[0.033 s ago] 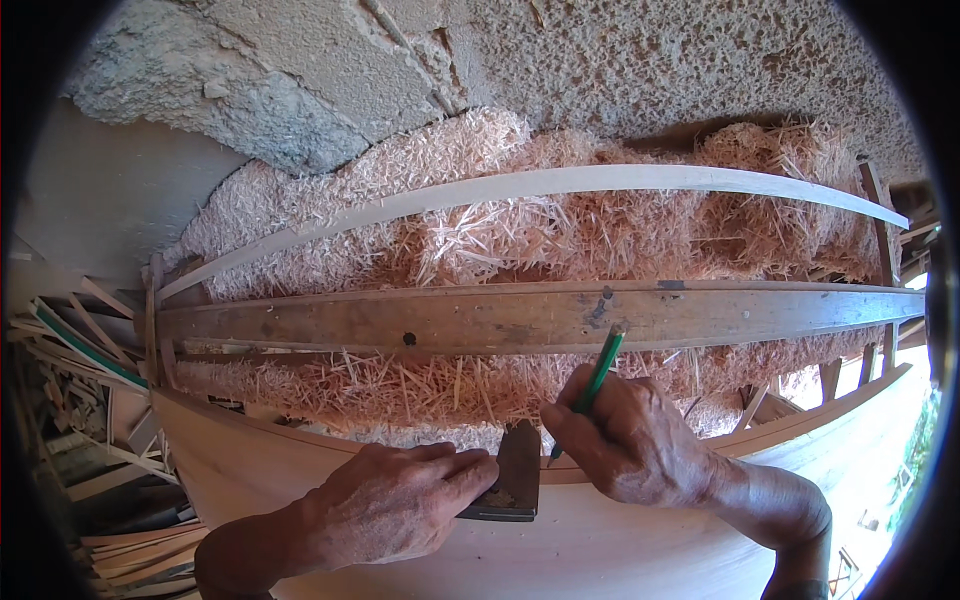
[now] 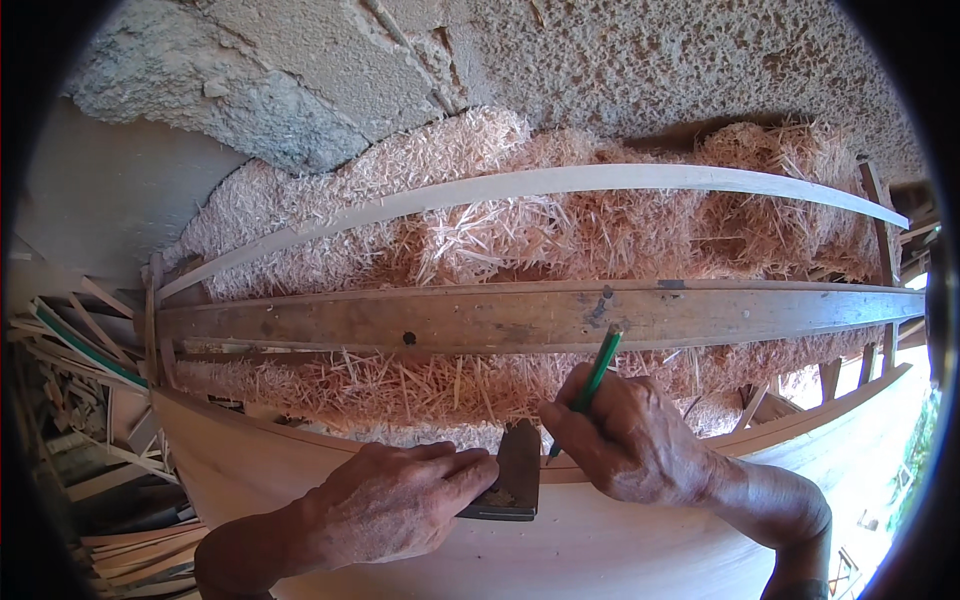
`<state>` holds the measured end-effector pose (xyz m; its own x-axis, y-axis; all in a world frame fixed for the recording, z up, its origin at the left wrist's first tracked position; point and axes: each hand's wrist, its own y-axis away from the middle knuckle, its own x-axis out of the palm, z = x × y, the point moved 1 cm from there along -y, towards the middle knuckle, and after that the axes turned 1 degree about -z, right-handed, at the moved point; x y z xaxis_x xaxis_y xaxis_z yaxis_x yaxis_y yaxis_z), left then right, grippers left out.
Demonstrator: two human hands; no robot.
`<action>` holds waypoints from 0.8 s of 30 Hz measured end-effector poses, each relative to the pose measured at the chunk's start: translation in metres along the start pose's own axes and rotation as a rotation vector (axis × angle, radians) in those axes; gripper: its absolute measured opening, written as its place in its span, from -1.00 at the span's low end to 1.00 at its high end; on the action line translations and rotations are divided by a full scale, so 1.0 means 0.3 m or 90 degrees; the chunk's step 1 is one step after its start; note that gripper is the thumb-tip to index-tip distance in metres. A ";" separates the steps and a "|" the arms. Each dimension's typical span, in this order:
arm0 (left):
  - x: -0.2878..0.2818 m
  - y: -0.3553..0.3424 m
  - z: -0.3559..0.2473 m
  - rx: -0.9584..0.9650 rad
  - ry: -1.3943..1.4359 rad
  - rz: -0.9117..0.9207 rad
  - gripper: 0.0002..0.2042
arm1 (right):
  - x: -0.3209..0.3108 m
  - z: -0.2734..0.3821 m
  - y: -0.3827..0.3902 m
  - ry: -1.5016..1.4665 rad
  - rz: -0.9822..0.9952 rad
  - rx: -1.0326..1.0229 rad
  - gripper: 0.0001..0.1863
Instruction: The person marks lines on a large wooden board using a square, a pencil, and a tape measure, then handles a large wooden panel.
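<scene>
A rough, pitted wall (image 2: 680,70) fills the far side of the view. Against it lies a long heap of pinkish wood shavings (image 2: 480,245). Nearest the person stretches a broad, pale wooden panel (image 2: 600,545), its far edge bowed by the lens. Beyond that edge, a dark, stained timber beam (image 2: 500,320) runs from one side to the other in front of the shavings, with loose shavings showing on both sides of it. Farther off, a long whitish strip (image 2: 600,179) arches across the heap. At the far left are scattered wood offcuts, and lower down, a stack of thin slats (image 2: 140,562).

Both hands are over the far edge of the panel. The left hand (image 2: 390,505) lies palm down with fingers bent, on the left part of a dark, flat tool (image 2: 520,470); its thumb is hidden, so I cannot tell whether this grip clasps the tool or only presses on it. The tool lies across the panel's edge, between the two hands. The right hand's (image 2: 640,440) grip is closed around a green pencil (image 2: 600,372), which slants with its point down, just beside the tool's right side, near the panel's edge; whether the point touches the wood is unclear.
</scene>
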<state>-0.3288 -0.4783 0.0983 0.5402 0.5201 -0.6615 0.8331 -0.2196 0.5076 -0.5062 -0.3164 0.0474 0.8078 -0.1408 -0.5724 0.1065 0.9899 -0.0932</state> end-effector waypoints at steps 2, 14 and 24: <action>0.000 -0.002 0.005 0.036 -0.005 -0.036 -0.57 | 0.013 -0.008 -0.004 0.007 0.001 -0.010 -0.81; 0.001 0.003 -0.003 0.064 -0.029 -0.069 -0.60 | 0.022 0.000 -0.016 0.076 0.022 -0.062 -0.77; -0.001 -0.005 -0.006 0.000 0.017 -0.042 -0.59 | -0.061 0.073 0.001 -0.288 0.069 0.179 -0.88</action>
<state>-0.3303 -0.4766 0.0987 0.4804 0.5550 -0.6791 0.8670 -0.1838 0.4632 -0.5083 -0.3133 0.0757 0.9850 -0.0796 -0.1533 0.1103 0.9727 0.2040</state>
